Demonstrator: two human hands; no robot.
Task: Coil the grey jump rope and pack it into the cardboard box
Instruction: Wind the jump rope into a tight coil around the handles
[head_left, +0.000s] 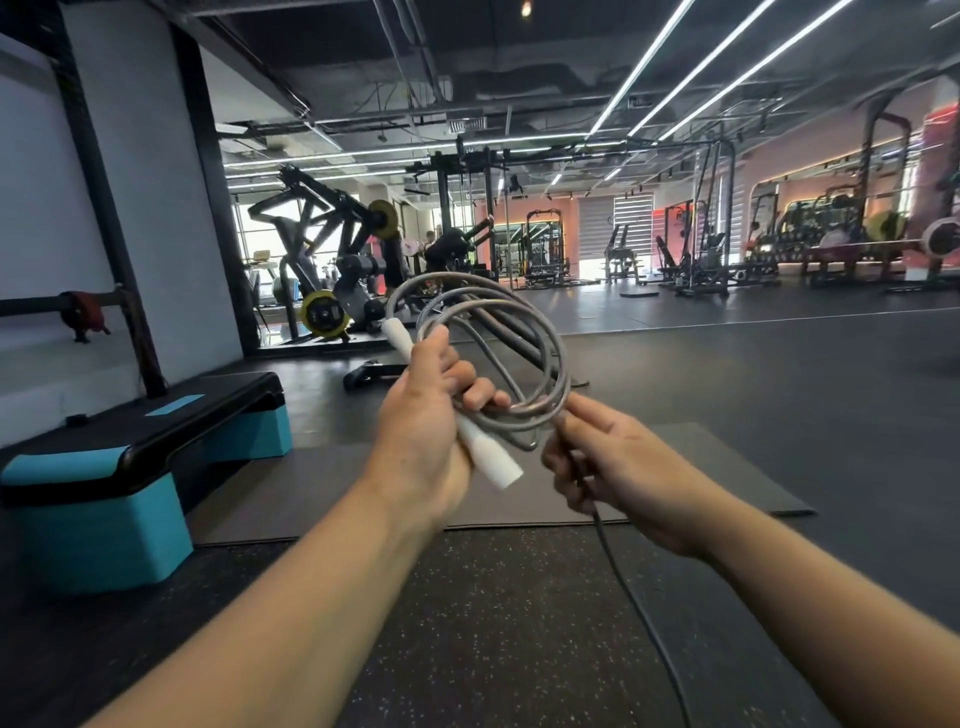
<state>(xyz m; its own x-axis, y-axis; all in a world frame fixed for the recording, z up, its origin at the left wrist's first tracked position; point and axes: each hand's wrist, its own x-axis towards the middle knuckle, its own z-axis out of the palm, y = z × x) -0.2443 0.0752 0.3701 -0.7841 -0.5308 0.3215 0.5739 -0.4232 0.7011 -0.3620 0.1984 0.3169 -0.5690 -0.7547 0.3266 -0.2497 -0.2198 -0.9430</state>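
Observation:
The grey jump rope (545, 353) is wound into several loops held up in front of me. My left hand (426, 431) grips the loops together with a white handle (491, 457) that sticks out below and above the fist. My right hand (618, 462) pinches the loose rope just right of the coil. From that hand the free tail (639, 613) hangs down and runs out of the bottom of the frame. The second handle and the cardboard box are not in view.
A teal and black aerobic step (130, 467) stands at my left. A dark grey mat (519, 499) lies on the speckled rubber floor below my hands. Weight machines and racks (332, 270) fill the far side of the gym.

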